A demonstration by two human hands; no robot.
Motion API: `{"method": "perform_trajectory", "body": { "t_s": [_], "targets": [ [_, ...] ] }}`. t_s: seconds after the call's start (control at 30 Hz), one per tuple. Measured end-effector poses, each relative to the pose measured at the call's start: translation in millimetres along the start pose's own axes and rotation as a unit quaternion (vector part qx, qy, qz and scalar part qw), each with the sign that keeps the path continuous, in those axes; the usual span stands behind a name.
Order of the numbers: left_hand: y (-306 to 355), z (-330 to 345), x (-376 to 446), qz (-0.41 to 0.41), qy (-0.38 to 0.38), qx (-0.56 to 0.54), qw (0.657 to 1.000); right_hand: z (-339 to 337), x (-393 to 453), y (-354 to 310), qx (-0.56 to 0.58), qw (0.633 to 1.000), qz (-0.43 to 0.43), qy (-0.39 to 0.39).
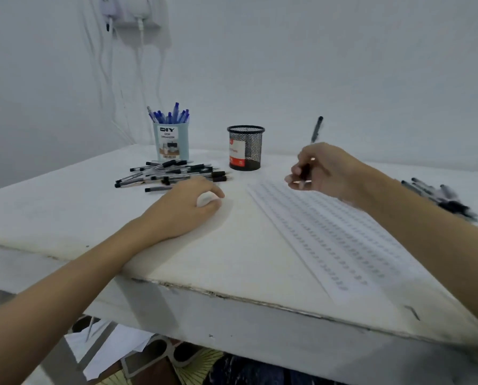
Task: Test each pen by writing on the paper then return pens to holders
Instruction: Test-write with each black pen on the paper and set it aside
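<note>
My right hand [323,170] grips a black pen [317,129] upright, its tip down at the top end of the paper [329,234], which is filled with rows of small marks. My left hand [187,207] rests on the table with its fingers curled; whether it holds anything small I cannot tell. A pile of black pens [174,173] lies just beyond it. Behind the pile stands a light blue holder [172,143] full of blue pens. To its right stands a black mesh holder [246,148], its inside hidden from here.
A second heap of black pens [440,195] lies at the right edge of the white table [65,207]. Cables hang down the wall at the back left. The table's worn front edge runs across the lower view, with papers on the floor below.
</note>
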State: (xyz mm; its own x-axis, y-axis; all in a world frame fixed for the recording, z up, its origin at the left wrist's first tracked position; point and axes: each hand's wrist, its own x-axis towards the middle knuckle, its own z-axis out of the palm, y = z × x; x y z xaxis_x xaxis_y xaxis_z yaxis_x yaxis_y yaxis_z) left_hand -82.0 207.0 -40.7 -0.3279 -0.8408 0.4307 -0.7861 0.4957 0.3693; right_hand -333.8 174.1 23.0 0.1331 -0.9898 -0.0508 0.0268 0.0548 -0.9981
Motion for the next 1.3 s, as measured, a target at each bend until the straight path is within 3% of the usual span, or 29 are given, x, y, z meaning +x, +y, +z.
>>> {"method": "perform_trajectory", "body": {
  "t_s": [0.03,0.1,0.17,0.23,0.33,0.47,0.77,0.93,1.07,1.23,1.3],
  "targets": [
    [15.1,11.6,10.3,0.019,-0.015,-0.01,1.0,-19.9,-4.5,1.0,-0.022,0.999,-0.004,0.043],
    [30.6,26.1,21.2,0.031,-0.042,-0.021,0.998,-41.3,-7.5,3.8,-0.21,0.97,-0.044,0.113],
    [46.9,43.0,34.6,0.04,-0.073,-0.027,0.996,-65.7,-12.4,10.9,-0.471,0.864,-0.09,0.152],
    [63.3,57.1,47.5,0.048,-0.101,-0.021,0.994,-86.5,-17.3,22.3,-0.617,0.767,-0.089,0.148],
    [82.0,71.6,62.1,0.045,-0.136,-0.009,0.99,-103.3,-23.8,36.9,-0.675,0.717,-0.101,0.142],
    [90.3,83.8,67.5,0.042,-0.154,-0.01,0.987,-112.3,-29.8,41.8,-0.673,0.712,-0.146,0.138],
    [86.7,81.5,60.0,0.041,-0.16,-0.029,0.986,-139.7,-33.4,39.0,-0.739,0.628,-0.159,0.187],
    [81.8,82.5,60.3,0.034,-0.162,-0.03,0.986,-142.7,-40.6,37.9,-0.71,0.665,-0.134,0.187],
    [83.3,82.0,59.4,0.03,-0.167,-0.029,0.985,-142.4,-40.8,41.5,-0.748,0.62,-0.148,0.185],
    [83.6,78.2,56.3,0.028,-0.17,-0.031,0.985,-157.0,-38.4,39.3,-0.717,0.659,-0.103,0.202],
    [84.9,76.9,55.9,0.029,-0.171,-0.035,0.984,-156.3,-37.7,40.3,-0.716,0.657,-0.113,0.209]
  ]
}}
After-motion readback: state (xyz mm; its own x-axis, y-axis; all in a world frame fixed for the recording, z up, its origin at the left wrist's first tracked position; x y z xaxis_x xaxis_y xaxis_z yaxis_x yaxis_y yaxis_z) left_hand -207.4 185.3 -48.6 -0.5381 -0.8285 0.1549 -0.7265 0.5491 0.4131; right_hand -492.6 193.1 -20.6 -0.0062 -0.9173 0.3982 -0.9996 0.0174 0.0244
